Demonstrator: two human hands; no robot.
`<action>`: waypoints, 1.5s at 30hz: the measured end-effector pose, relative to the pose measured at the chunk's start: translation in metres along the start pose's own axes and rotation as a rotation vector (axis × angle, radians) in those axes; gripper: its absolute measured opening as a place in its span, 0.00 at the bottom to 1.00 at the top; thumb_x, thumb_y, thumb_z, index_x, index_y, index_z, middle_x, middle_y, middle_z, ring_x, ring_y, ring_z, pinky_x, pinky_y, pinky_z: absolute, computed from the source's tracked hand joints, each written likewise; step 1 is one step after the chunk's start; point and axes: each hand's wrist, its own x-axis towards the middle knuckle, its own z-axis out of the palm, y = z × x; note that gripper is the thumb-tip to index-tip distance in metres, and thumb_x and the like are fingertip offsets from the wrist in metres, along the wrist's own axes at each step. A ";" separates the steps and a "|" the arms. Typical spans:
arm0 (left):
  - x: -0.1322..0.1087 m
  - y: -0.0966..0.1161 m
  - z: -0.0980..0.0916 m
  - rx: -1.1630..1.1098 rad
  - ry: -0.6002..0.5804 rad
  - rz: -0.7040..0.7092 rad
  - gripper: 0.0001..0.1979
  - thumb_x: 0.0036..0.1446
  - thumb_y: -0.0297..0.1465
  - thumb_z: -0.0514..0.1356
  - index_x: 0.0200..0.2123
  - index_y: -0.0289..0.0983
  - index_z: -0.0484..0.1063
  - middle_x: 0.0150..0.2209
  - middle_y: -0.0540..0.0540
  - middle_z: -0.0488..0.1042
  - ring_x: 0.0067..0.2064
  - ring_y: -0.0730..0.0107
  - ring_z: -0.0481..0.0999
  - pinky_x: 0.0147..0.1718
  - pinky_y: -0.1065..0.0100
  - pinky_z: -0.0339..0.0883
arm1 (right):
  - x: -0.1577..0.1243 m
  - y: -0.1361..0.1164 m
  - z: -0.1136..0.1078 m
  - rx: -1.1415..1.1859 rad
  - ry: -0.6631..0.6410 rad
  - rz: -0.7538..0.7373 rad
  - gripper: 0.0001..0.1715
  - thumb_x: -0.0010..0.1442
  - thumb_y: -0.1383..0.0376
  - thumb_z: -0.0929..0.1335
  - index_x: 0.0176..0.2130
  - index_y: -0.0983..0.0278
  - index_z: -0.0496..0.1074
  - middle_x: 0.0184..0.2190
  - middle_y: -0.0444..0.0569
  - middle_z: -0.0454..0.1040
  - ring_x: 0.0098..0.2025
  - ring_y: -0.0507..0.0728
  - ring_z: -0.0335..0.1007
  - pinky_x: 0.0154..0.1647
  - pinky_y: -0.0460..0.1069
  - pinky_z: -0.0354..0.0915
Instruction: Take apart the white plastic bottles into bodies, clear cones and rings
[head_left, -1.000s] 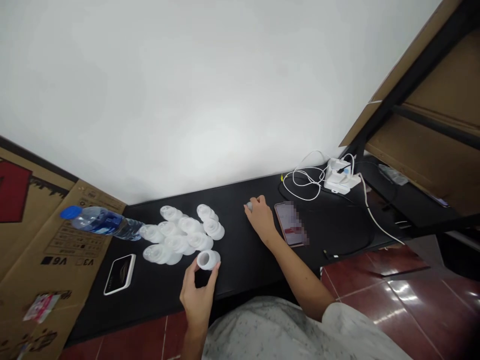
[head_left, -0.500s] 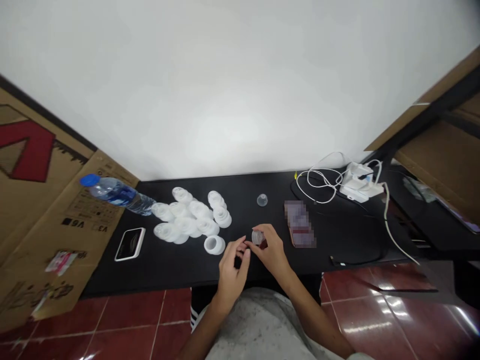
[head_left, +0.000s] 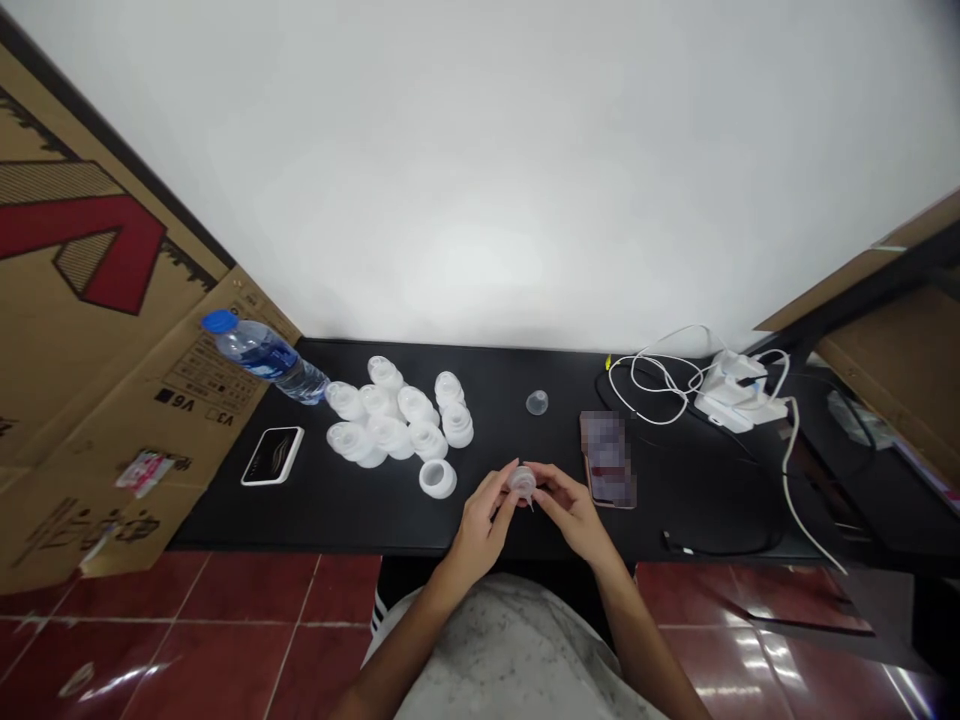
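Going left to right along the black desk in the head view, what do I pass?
Water bottle with a blue cap → cluster of white plastic parts → left hand → white plastic part → right hand → blurred phone → white charger block

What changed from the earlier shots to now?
The left hand let go of the white ring, now on the table. It and the right hand now hold a small translucent part; a clear cap stands beyond them. The white pile and bottle stayed put.
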 end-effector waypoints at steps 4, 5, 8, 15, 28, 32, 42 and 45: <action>0.005 0.001 -0.004 0.093 -0.021 0.051 0.21 0.78 0.38 0.56 0.67 0.40 0.75 0.52 0.38 0.82 0.49 0.59 0.84 0.51 0.60 0.80 | 0.004 0.006 0.001 0.045 0.043 0.037 0.23 0.66 0.48 0.77 0.52 0.58 0.78 0.50 0.54 0.80 0.54 0.63 0.77 0.60 0.60 0.75; 0.006 0.000 -0.004 0.097 -0.022 0.056 0.20 0.78 0.37 0.56 0.66 0.40 0.76 0.52 0.38 0.82 0.49 0.59 0.84 0.51 0.60 0.80 | 0.004 0.007 0.002 0.051 0.053 0.042 0.23 0.65 0.47 0.78 0.50 0.58 0.77 0.48 0.53 0.79 0.52 0.63 0.77 0.58 0.59 0.76; 0.005 -0.005 -0.002 0.087 -0.006 0.053 0.18 0.77 0.36 0.57 0.63 0.40 0.77 0.52 0.39 0.82 0.48 0.61 0.84 0.48 0.62 0.81 | 0.005 0.009 0.009 0.042 0.071 0.053 0.23 0.65 0.45 0.77 0.48 0.57 0.75 0.45 0.51 0.77 0.47 0.62 0.77 0.51 0.57 0.78; 0.003 -0.014 0.002 0.199 0.097 0.032 0.13 0.69 0.28 0.60 0.54 0.40 0.78 0.49 0.42 0.84 0.46 0.63 0.85 0.47 0.63 0.81 | 0.002 0.004 0.022 -0.245 0.151 -0.053 0.12 0.71 0.54 0.71 0.49 0.57 0.73 0.46 0.51 0.76 0.49 0.61 0.77 0.52 0.55 0.77; 0.005 -0.007 0.000 0.034 0.076 -0.028 0.11 0.69 0.31 0.63 0.53 0.39 0.79 0.47 0.42 0.86 0.46 0.62 0.87 0.46 0.64 0.82 | 0.002 0.020 0.039 -0.490 0.345 -0.229 0.12 0.69 0.64 0.68 0.52 0.58 0.74 0.45 0.52 0.80 0.45 0.62 0.79 0.49 0.56 0.76; 0.003 -0.006 -0.001 -0.177 0.021 -0.055 0.16 0.74 0.39 0.60 0.55 0.37 0.79 0.49 0.38 0.86 0.48 0.57 0.88 0.46 0.59 0.86 | 0.005 0.018 0.029 -0.491 0.381 -0.261 0.14 0.70 0.67 0.66 0.51 0.59 0.77 0.46 0.53 0.82 0.46 0.60 0.81 0.48 0.53 0.77; 0.008 -0.012 0.006 -0.178 0.093 -0.073 0.13 0.71 0.42 0.66 0.46 0.37 0.82 0.46 0.42 0.85 0.41 0.63 0.87 0.41 0.62 0.87 | 0.006 0.018 0.016 -0.399 0.265 -0.284 0.17 0.72 0.67 0.69 0.54 0.56 0.84 0.50 0.52 0.87 0.50 0.61 0.86 0.52 0.54 0.81; 0.008 -0.014 0.005 -0.160 0.139 -0.014 0.11 0.71 0.40 0.67 0.42 0.37 0.81 0.51 0.40 0.82 0.46 0.62 0.86 0.43 0.62 0.86 | 0.004 0.010 0.014 -0.305 0.115 -0.297 0.24 0.74 0.64 0.68 0.66 0.54 0.77 0.63 0.55 0.80 0.62 0.63 0.81 0.61 0.58 0.78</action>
